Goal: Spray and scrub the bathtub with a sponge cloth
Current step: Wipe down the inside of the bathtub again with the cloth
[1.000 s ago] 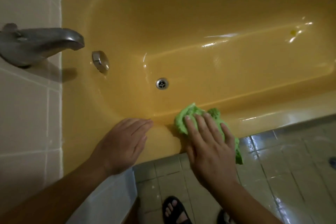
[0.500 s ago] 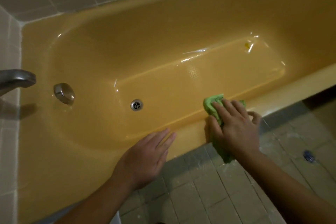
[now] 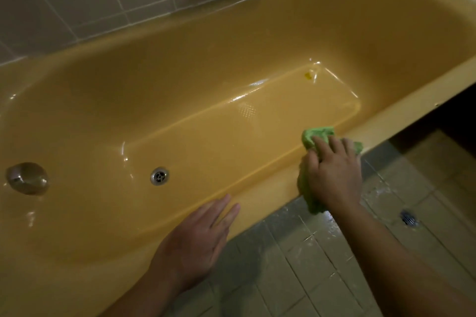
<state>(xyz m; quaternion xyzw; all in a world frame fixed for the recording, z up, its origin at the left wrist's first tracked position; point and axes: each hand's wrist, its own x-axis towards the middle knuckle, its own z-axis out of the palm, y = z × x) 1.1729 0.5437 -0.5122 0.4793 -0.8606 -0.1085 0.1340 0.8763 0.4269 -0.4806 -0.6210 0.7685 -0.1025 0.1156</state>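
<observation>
Scrubbing is in hand: your right hand [image 3: 332,175] presses the sponge cloth [image 3: 318,134] on the near rim of the bathtub [image 3: 257,41], fingers together, curled over it. Your left hand [image 3: 198,237] rests flat on the rim, fingers straight. Next, probably, slide the cloth along with firm pressure.

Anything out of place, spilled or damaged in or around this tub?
One small bright yellow spot lies on the bathtub floor, at the end away from the drain; whether it is a stain or debris, I cannot tell. The floor tiles by the near rim show pale, wet-looking smears. Nothing looks damaged.
</observation>
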